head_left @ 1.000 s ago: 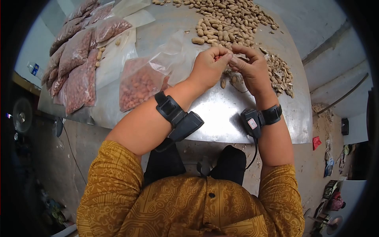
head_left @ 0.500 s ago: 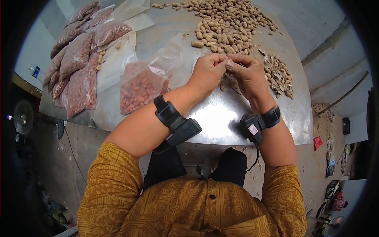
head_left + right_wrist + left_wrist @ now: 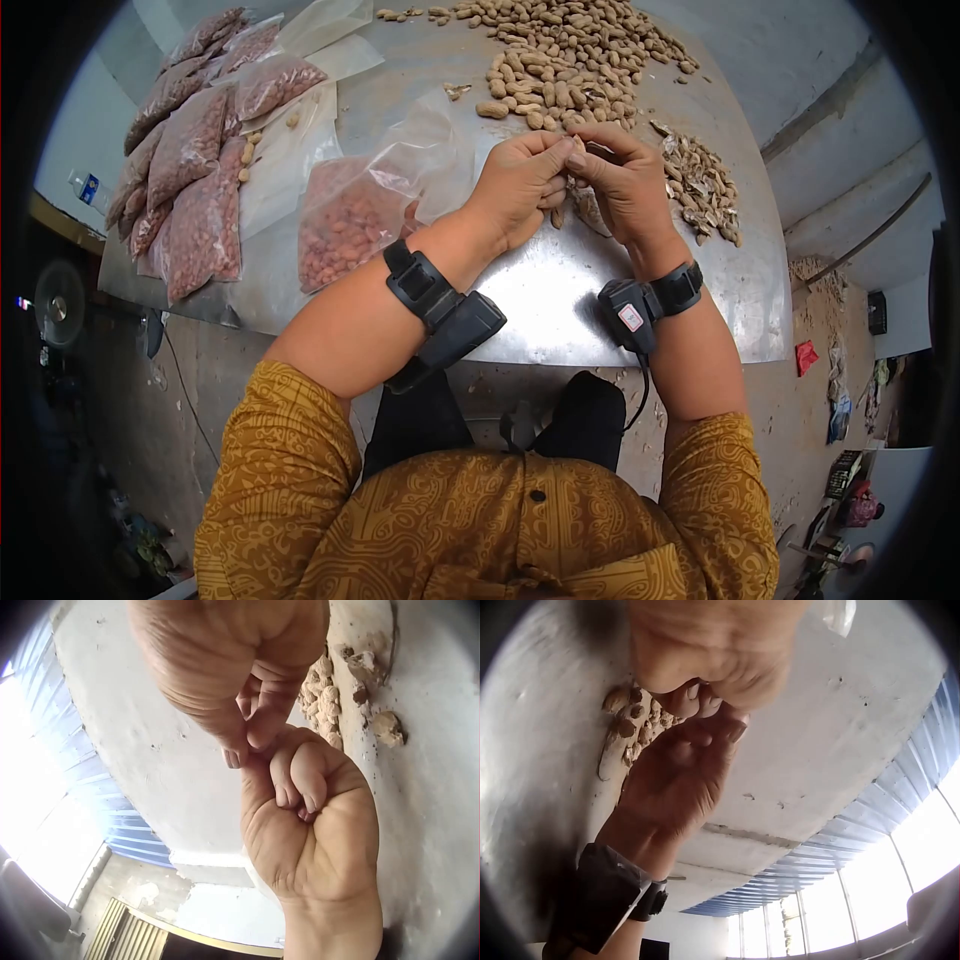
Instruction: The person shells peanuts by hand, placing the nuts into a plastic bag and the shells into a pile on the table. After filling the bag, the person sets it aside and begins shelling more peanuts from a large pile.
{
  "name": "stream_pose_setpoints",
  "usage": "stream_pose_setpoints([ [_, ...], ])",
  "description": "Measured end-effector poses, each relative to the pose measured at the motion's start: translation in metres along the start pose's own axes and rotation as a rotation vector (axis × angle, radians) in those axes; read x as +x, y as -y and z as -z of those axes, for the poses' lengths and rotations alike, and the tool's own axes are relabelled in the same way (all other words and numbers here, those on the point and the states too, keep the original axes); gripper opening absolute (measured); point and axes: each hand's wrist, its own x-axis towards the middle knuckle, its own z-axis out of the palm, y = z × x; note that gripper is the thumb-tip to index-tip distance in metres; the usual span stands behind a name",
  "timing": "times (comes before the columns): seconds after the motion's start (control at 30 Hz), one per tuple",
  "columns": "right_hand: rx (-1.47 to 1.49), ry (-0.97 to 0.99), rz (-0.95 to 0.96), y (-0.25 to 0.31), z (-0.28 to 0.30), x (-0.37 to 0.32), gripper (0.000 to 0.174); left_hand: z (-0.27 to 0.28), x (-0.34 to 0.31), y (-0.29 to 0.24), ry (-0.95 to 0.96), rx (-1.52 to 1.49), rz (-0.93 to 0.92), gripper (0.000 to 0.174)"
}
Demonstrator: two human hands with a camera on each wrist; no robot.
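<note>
My left hand (image 3: 522, 188) and right hand (image 3: 630, 185) meet over the metal table, thumbs and index fingers together at the fingertips. Between them they pinch a small pale peanut (image 3: 578, 146), mostly hidden by the fingers. The left hand's other fingers curl into the palm, and a dark red kernel (image 3: 304, 814) peeks out beneath them in the right wrist view. Left of the hands lies an open clear bag of red peanut kernels (image 3: 345, 230). Just beyond the fingertips spreads a heap of unshelled peanuts (image 3: 570, 65).
Broken shells (image 3: 702, 185) are piled right of the right hand. Several filled kernel bags (image 3: 195, 145) are stacked at the table's left, beside flat plastic bags (image 3: 290, 175) with a few peanuts by them. The table's near edge (image 3: 560, 361) lies below the forearms.
A second ago red showed in the left hand's grasp in the head view; now it is covered there. The left hand's lower fingers have come into view, curled. Both hands remain together.
</note>
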Motion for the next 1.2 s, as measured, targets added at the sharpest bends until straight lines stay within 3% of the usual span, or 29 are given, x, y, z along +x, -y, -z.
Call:
stream_pose_setpoints([
  [0.13,-0.023,-0.037,0.072,-0.005,-0.003,0.000,0.023,0.001,0.000,0.001,-0.007,-0.022,-0.011,0.014],
  [0.23,0.165,-0.026,0.041,-0.005,-0.002,-0.001,0.024,-0.002,-0.001,-0.001,-0.016,-0.011,-0.007,0.014],
  [0.43,0.174,-0.044,0.026,0.006,-0.009,-0.004,0.025,-0.004,-0.002,-0.002,-0.034,-0.013,-0.007,0.014],
  [0.53,-0.267,0.068,0.103,0.010,0.002,-0.002,0.025,0.003,-0.002,-0.002,-0.003,0.065,0.030,0.014],
  [0.63,-0.388,0.058,0.137,0.012,0.004,-0.003,0.024,0.003,-0.001,-0.001,0.012,0.073,0.021,0.014],
  [0.73,-0.291,0.021,0.156,0.003,0.003,-0.002,0.022,0.003,-0.001,0.000,0.001,0.017,0.006,0.013],
  [0.93,0.189,0.030,-0.006,0.001,-0.002,-0.001,0.019,0.000,0.001,-0.002,-0.063,-0.073,0.027,0.012],
  [1.03,0.185,0.040,0.048,0.001,0.000,-0.001,0.020,0.003,0.002,0.000,-0.112,-0.078,0.042,0.012],
  [1.2,-0.079,0.027,0.108,0.004,0.006,0.000,0.023,-0.001,0.001,0.001,-0.158,-0.057,0.068,0.015],
])
